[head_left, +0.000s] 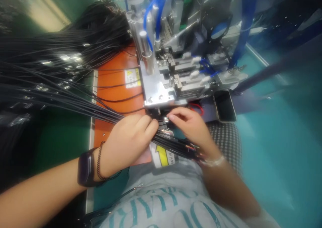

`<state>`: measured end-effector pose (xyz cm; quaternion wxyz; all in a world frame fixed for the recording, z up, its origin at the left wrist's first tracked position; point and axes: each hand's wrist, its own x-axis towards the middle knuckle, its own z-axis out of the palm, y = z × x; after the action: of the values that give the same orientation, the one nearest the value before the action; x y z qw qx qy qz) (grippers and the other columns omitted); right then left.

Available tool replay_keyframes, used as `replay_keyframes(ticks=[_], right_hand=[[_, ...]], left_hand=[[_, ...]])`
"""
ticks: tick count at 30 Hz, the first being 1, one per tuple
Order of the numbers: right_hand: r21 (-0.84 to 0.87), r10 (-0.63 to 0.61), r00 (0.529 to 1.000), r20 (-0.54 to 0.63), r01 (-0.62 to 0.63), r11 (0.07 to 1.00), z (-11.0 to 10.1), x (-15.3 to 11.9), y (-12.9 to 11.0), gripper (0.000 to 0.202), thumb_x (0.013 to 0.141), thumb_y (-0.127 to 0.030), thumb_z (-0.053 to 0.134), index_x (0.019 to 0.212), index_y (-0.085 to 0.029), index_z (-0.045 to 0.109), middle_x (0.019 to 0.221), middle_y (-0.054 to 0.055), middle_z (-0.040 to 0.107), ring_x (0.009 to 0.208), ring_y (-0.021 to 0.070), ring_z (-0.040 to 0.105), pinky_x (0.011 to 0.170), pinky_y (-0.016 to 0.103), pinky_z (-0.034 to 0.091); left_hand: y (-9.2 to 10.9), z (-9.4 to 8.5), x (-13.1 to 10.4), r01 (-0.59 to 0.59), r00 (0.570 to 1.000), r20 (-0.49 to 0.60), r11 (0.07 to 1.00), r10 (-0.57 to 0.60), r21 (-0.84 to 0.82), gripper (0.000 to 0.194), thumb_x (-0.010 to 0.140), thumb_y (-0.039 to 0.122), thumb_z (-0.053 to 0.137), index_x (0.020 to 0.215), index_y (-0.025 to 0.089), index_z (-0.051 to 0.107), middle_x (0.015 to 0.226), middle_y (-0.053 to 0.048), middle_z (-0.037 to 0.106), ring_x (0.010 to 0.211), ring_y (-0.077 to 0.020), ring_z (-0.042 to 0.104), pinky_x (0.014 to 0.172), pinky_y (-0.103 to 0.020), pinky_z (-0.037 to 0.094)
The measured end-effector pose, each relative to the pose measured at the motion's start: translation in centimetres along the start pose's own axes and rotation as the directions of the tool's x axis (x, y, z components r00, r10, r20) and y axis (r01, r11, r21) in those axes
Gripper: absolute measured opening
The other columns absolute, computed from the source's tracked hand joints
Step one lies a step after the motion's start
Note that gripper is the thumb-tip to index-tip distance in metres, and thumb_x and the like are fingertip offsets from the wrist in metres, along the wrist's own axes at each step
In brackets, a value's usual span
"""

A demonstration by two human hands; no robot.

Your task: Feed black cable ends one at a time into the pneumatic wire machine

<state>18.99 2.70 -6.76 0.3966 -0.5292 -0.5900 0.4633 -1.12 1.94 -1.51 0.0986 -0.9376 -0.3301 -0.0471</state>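
My left hand [132,139] is closed around a bundle of black cables [173,144], which runs in from the left and comes out under my fingers toward the right. Coloured wire ends [191,148] show at the bundle's tip, below my right wrist. My right hand [193,129] has thumb and forefinger pinched together beside a small metal part [164,119] under the machine's front edge; whatever lies between the fingertips is too small to make out. Just above both hands sits the machine's metal plate [157,95], with several single cables [120,100] reaching its left side.
An orange machine bed [118,65] lies to the left, carrying a warning label [132,78]. A large heap of black cables [100,26] spreads behind it. Pneumatic clamps [191,75] and blue hoses [157,11] stand ahead. A smartphone [225,106] rests at the right.
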Motion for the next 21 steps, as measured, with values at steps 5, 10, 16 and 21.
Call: replay_keyframes(ticks=[5, 10, 16, 21], right_hand=[[-0.197, -0.074, 0.995, -0.067, 0.06, 0.979, 0.39, -0.21, -0.49, 0.006, 0.079, -0.02, 0.062, 0.075, -0.021, 0.066, 0.068, -0.001, 0.06, 0.062, 0.0128, 0.053, 0.058, 0.025, 0.04], [-0.332, -0.178, 0.979, -0.095, 0.138, 0.933, 0.59, -0.28, -0.57, 0.011, 0.077, -0.014, 0.061, 0.069, -0.021, 0.063, 0.059, -0.003, 0.048, 0.059, 0.0123, 0.046, 0.057, 0.025, 0.037], [-0.189, 0.1, 0.993, -0.056, -0.109, 0.976, 0.56, -0.13, -0.39, 0.011, 0.078, -0.025, 0.059, 0.07, -0.019, 0.059, 0.056, -0.004, 0.049, 0.051, 0.0108, 0.043, 0.049, 0.023, 0.033], [-0.073, 0.2, 0.98, -0.015, -0.201, 0.977, 0.72, -0.11, -0.47, 0.013, 0.08, -0.029, 0.058, 0.072, -0.018, 0.059, 0.061, -0.002, 0.055, 0.053, 0.0112, 0.048, 0.047, 0.022, 0.036]], left_hand=[[0.23, -0.13, -0.04, 0.015, 1.0, -0.004, 1.0, -0.015, 0.021, 0.018, 0.085, 0.01, 0.045, 0.094, 0.011, 0.061, 0.076, -0.006, 0.058, 0.067, -0.0193, 0.053, 0.056, -0.032, 0.042], [0.05, 0.28, -0.29, -0.009, 0.996, -0.087, 1.0, 0.007, -0.016, 0.017, 0.088, 0.013, 0.045, 0.096, 0.012, 0.06, 0.082, -0.007, 0.061, 0.075, -0.0191, 0.055, 0.062, -0.032, 0.044], [0.44, 0.36, -0.16, 0.045, 0.997, -0.065, 0.998, -0.047, -0.036, 0.015, 0.088, 0.015, 0.047, 0.093, 0.014, 0.061, 0.081, -0.006, 0.06, 0.074, -0.0194, 0.054, 0.063, -0.033, 0.045], [1.02, -0.24, -0.09, 0.088, 0.996, 0.025, 0.996, -0.088, -0.006, 0.017, 0.088, 0.016, 0.046, 0.093, 0.013, 0.062, 0.085, -0.008, 0.061, 0.081, -0.0227, 0.055, 0.067, -0.036, 0.045]])
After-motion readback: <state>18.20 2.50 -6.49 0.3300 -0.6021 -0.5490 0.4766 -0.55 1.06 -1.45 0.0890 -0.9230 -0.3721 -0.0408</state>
